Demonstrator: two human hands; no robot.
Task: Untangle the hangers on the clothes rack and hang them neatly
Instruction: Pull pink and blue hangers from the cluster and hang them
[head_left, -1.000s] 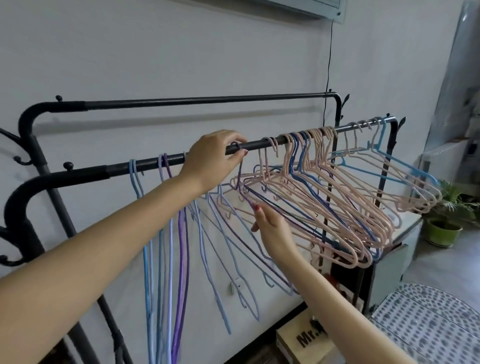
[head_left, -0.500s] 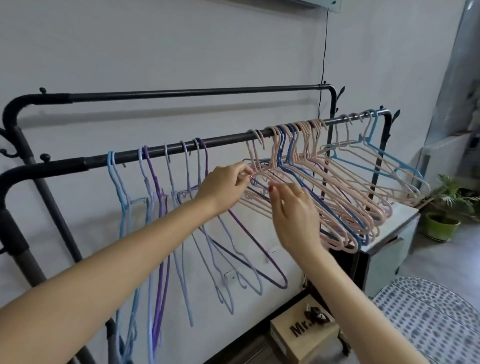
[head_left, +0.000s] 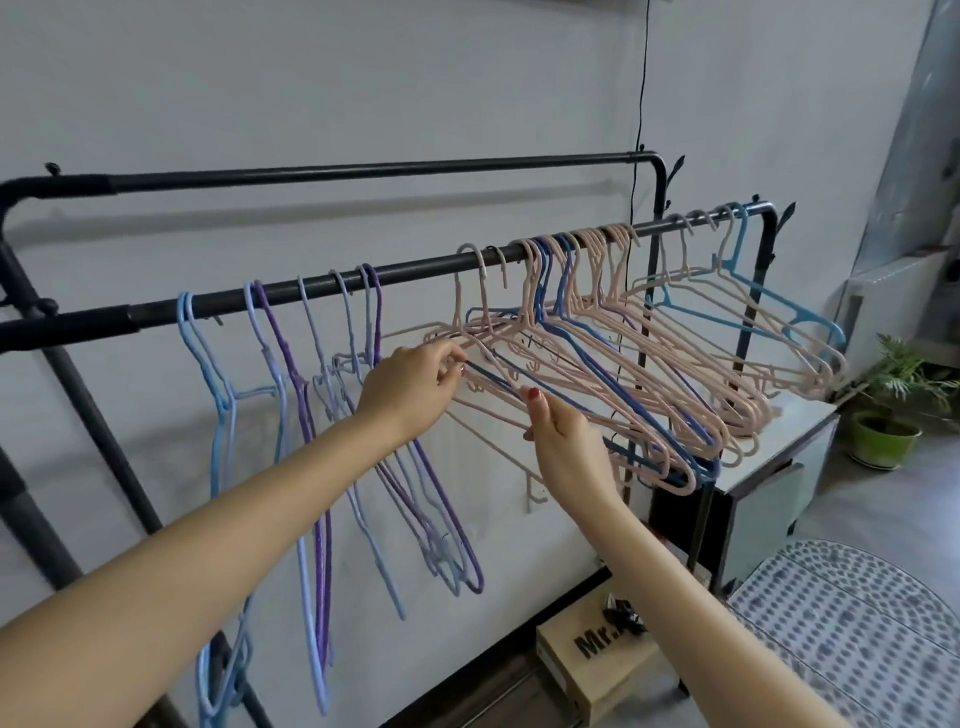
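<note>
A black clothes rack has a front rail (head_left: 415, 270) and a higher back rail (head_left: 363, 171). Several blue and purple hangers (head_left: 291, 384) hang separated on the front rail's left half. A tangled bunch of pink and dark blue hangers (head_left: 613, 364) crowds the right half, and pink ones plus a light blue hanger (head_left: 769, 296) hang at the far right. My left hand (head_left: 410, 384) pinches the shoulder end of a pink hanger at the bunch's left edge. My right hand (head_left: 561, 441) pinches a dark blue hanger's arm just below it.
A white cabinet (head_left: 779, 457) stands under the rack's right end. Below on the floor sit a cardboard box (head_left: 587, 660) and a dotted mat (head_left: 852, 629). A potted plant (head_left: 883, 415) stands at the far right. A black cable (head_left: 641, 78) runs down the wall.
My left hand left the rail and dropped to the tangled bunch. My right hand came up to the bunch and now pinches a dark blue arm. A purple hanger now hangs on the left.
</note>
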